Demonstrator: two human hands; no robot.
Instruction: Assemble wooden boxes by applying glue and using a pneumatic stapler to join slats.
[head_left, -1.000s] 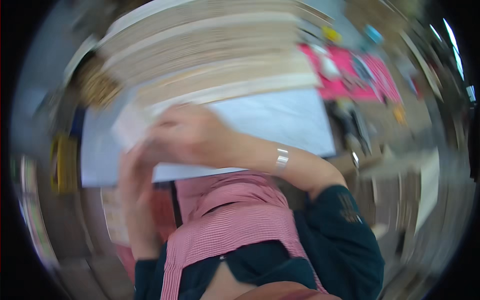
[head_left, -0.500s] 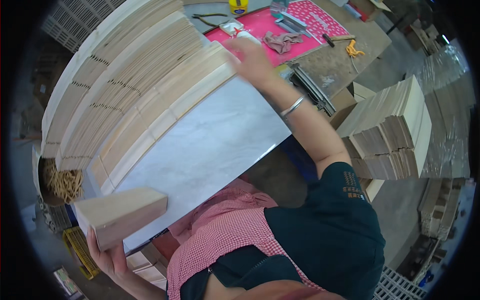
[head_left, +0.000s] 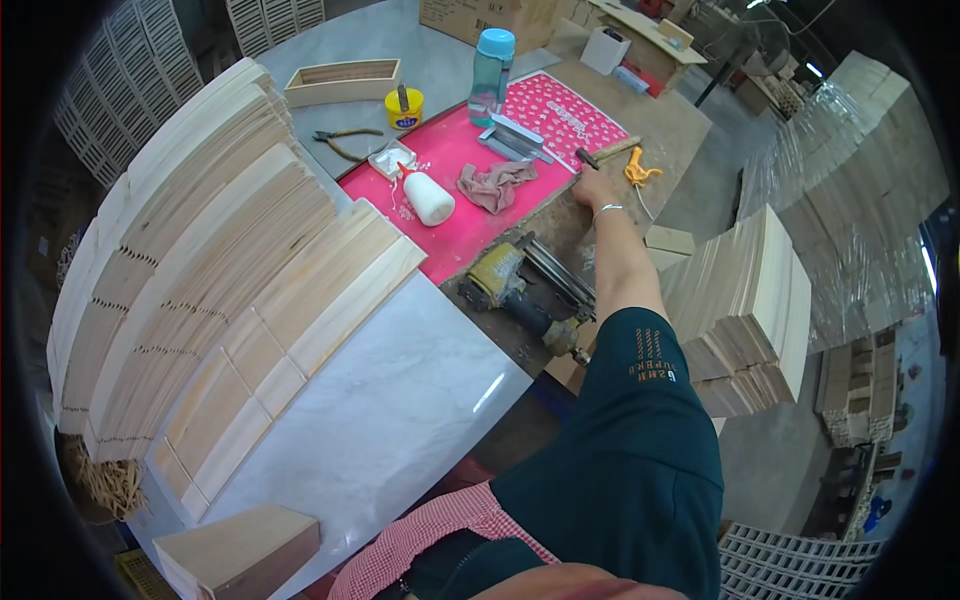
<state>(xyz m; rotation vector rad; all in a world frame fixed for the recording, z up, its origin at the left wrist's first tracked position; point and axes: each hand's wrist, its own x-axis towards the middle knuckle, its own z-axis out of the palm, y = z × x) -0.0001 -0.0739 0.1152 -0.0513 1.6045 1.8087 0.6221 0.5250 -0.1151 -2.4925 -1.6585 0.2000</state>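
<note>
My right arm stretches out over the workbench. Its hand (head_left: 594,188) is at the dark head of a hammer (head_left: 618,149) with a wooden handle; the fingers are mostly hidden, so I cannot see whether they grip it. My left hand is out of view. At the lower left a pale wooden box (head_left: 250,545) rests on the white marbled board (head_left: 400,360). Jointed thin wooden panels (head_left: 290,350) lie along that board's left side. Just beyond my right hand is an orange clamp (head_left: 640,170). A nail gun (head_left: 520,290) lies nearer, left of my forearm.
Tall rows of wooden panels (head_left: 200,270) stand at the left. On the pink mat (head_left: 455,240) are a white glue bottle (head_left: 428,198), a rag (head_left: 497,185) and a blue water bottle (head_left: 491,80). Pliers (head_left: 345,143) lie nearby. Stacked boards (head_left: 745,300) stand right of my arm.
My right hand has moved from the edge of the wooden panels out to the hammer. My left hand, earlier at the wooden box, has gone out of view. The view has shifted toward the bench.
</note>
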